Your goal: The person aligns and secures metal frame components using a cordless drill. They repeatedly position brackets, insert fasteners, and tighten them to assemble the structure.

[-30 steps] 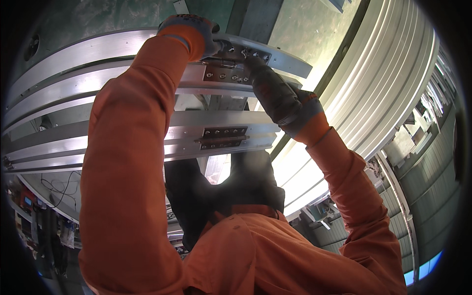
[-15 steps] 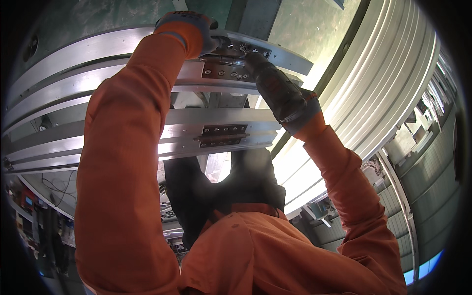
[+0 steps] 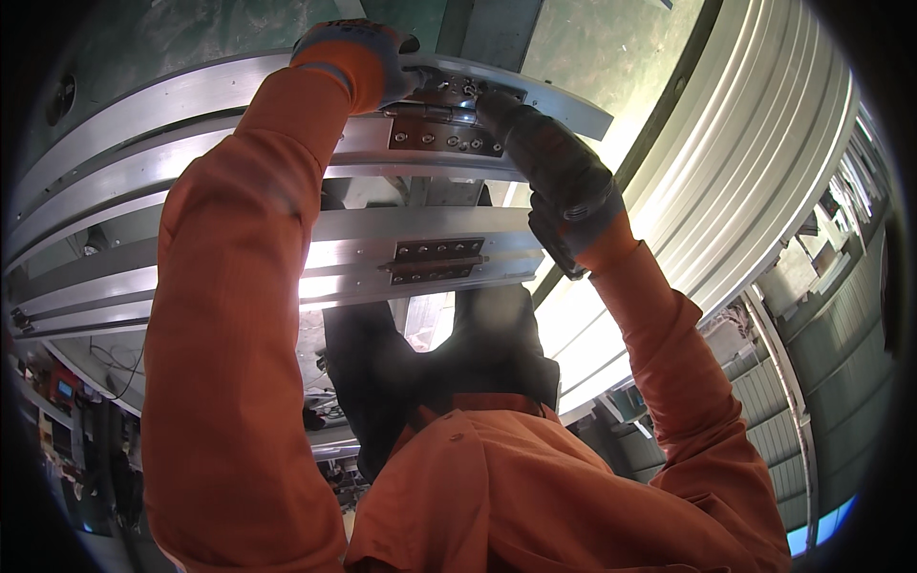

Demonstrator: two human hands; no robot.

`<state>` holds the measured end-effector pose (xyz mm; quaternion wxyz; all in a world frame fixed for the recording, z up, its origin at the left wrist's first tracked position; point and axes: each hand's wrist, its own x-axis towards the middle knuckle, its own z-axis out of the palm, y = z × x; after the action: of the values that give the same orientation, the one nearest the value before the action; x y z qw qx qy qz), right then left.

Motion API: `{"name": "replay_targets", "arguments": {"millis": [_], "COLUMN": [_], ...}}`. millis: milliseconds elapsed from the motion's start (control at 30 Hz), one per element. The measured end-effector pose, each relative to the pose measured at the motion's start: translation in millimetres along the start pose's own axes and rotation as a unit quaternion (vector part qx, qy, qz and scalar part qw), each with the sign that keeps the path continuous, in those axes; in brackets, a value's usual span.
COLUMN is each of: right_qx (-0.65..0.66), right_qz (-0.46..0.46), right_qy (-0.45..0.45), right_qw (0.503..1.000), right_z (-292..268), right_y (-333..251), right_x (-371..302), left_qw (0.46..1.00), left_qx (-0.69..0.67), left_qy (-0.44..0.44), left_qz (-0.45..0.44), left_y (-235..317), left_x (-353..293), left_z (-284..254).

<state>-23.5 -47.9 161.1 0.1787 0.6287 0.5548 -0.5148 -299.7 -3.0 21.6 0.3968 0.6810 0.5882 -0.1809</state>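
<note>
My left hand [image 3: 368, 59], in a grey and orange glove, grips the left end of a dark metal hinge [image 3: 445, 132] on the far aluminium profile [image 3: 224, 84]. Its fingers bend over the profile and hinge, partly hidden. In my right hand [image 3: 602, 234] is a black power drill [image 3: 549, 158], its nose pointing up and left at the screw holes of the hinge's far leaf. Whether the bit sits in a screw is too small to tell. Several screw heads show in the near leaf. A second hinge [image 3: 437, 260] joins the nearer profiles [image 3: 353, 224].
A stack of long pale profiles [image 3: 726, 181] curves along the right side. Beyond the work lies a green floor [image 3: 220, 33], with a grey beam [image 3: 492, 33] across it. Cables [image 3: 119, 368] and assorted equipment lie at the lower left.
The drill has turned in my right hand, and its lower end now shows below the wrist. My left hand stays at the hinge, shifted slightly left in view.
</note>
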Motion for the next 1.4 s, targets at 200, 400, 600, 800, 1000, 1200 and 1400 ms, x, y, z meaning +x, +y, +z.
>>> {"name": "replay_targets", "arguments": {"millis": [200, 400, 600, 800, 1000, 1200, 1400], "right_qx": [-0.032, 0.162, 0.081, 0.063, 0.141, 0.220, 0.097], "right_qz": [-0.312, -0.121, -0.142, -0.121, -0.244, -0.121, -0.204], "right_qy": [0.083, 0.044, 0.081, 0.100, 0.112, 0.011, 0.107], "right_qw": [0.946, 0.978, 0.983, 0.986, 0.953, 0.968, 0.968], "right_z": [0, 3, 2, 10, 16, 4, 18], "right_y": [-17, 2, -11, 0, -19, -22, -15], "right_x": [3, -4, 3, 2, 7, 0, 3], "left_qw": [1.000, 0.999, 0.999, 0.999, 0.997, 0.998, 0.999], "left_qx": [0.009, 0.009, 0.019, 0.006, 0.027, 0.024, 0.006], "left_qy": [-0.015, -0.038, -0.034, -0.032, -0.067, -0.063, -0.047], "left_qz": [-0.013, -0.024, -0.019, -0.018, -0.024, -0.020, -0.012], "left_y": [0, 1, 1, 3, 4, 4, 3], "left_x": [-1, 1, 0, -2, -1, 0, -2], "left_z": [-4, -5, -10, -10, -15, -13, -10]}}
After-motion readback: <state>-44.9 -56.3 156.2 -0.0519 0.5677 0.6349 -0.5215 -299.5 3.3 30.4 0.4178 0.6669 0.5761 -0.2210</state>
